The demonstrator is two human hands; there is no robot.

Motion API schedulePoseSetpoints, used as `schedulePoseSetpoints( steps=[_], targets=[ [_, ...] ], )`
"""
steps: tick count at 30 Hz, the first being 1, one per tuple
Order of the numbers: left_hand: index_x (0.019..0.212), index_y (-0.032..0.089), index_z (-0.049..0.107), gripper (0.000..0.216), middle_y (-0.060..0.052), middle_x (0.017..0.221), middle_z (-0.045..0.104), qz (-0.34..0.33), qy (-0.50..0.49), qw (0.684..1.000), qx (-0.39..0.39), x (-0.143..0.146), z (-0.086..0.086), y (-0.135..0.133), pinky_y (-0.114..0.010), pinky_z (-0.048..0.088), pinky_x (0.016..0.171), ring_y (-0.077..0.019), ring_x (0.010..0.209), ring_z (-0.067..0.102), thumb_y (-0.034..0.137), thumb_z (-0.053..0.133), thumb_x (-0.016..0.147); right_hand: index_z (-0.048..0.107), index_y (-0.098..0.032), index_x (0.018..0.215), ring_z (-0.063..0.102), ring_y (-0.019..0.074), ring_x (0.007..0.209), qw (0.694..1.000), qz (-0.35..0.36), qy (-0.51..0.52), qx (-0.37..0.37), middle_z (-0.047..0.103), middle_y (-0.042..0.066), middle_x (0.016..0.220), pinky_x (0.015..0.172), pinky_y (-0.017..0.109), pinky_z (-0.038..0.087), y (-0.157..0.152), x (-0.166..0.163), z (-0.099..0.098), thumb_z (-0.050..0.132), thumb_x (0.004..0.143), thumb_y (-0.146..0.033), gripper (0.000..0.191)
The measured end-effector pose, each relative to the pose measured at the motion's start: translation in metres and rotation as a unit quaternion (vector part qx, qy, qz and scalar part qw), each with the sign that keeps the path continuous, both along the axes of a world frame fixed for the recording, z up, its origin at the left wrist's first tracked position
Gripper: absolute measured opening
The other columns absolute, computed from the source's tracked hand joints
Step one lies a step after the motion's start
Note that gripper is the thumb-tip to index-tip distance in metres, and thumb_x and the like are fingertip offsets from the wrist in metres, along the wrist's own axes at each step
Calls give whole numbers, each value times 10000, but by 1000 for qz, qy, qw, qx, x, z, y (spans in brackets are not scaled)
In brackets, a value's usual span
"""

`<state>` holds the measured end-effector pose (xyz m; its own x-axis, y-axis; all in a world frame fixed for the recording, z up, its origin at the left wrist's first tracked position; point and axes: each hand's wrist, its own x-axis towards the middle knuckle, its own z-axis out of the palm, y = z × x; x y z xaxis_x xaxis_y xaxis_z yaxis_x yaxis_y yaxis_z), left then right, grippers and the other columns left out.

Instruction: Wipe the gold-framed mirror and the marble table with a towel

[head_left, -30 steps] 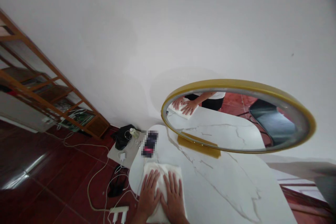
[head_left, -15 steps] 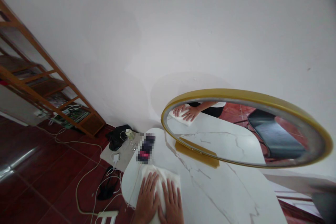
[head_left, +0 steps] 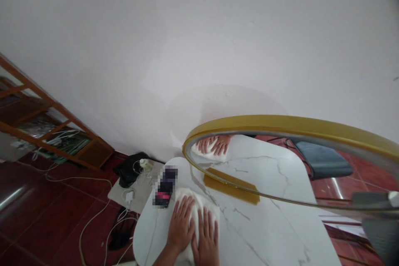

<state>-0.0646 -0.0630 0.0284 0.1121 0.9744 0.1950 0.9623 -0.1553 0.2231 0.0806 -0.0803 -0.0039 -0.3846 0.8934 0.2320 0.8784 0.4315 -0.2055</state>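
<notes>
My left hand (head_left: 181,224) lies flat with its fingers stretched out on a white cloth (head_left: 199,203). Beside it, my right hand (head_left: 206,237) presses on the same cloth, fingers also extended. The cloth is bunched a little between the two hands and rests on a white marble-patterned tabletop (head_left: 264,237). Just left of the cloth is a dark, phone-like item (head_left: 165,187), blurred by pixelation, with a thin cable running from it. A gold-framed oval mirror (head_left: 280,123) on a gold base (head_left: 232,187) stands to the right and reflects both hands and the cloth.
Left of the table, a low pale surface (head_left: 140,191) carries a black bag (head_left: 129,170), a small bottle (head_left: 145,164) and white cables. A wooden shelf (head_left: 56,110) stands against the wall. Cords trail over the red tiled floor (head_left: 62,220). A dark chair (head_left: 324,160) appears in the mirror.
My hands and the cloth have slid forward and to the right relative to the phone-like item. The camera view has shifted somewhat. Both hands remain flat on the cloth.
</notes>
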Motion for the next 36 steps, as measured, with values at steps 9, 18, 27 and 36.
schedulePoseSetpoints(
  steps=[9, 18, 27, 36],
  targets=[
    [1425, 211, 237, 664, 0, 1481, 277, -22, 0, 1000, 0, -6, -4, 38, -438, 203, 1114, -221, 1378, 189, 163, 422, 790, 172, -276, 1446, 143, 308, 1368, 999, -30, 6, -20, 265, 11, 1468, 1080, 574, 93, 29, -12, 6, 368, 863, -414, 630],
    [1425, 197, 235, 681, -12, 1480, 281, -35, 13, 999, 1, -10, -10, 71, -437, 191, 1114, -220, 1375, 197, 162, 433, 775, 150, -295, 1443, 109, 293, 1375, 997, -57, -8, -50, 193, -4, 1492, 1087, 561, 71, 54, -21, 7, 341, 888, -460, 609],
    [1420, 209, 258, 670, -7, 1470, 306, -37, 2, 999, 7, -12, -14, 72, -428, 174, 1122, -219, 1369, 212, 159, 431, 774, 131, -316, 1441, 103, 273, 1378, 996, -60, -1, -64, 185, -24, 1490, 1093, 542, 79, 54, -20, 5, 333, 893, -452, 599],
    [1416, 222, 266, 674, -19, 1484, 275, -28, -79, 995, -56, -9, -11, 66, -490, 116, 1128, -227, 1382, 172, 145, 428, 766, 113, -262, 1448, 102, 272, 1378, 996, -65, 28, -55, 166, 12, 1496, 1088, 536, 112, 55, -17, 9, 339, 895, -430, 620]
  ],
)
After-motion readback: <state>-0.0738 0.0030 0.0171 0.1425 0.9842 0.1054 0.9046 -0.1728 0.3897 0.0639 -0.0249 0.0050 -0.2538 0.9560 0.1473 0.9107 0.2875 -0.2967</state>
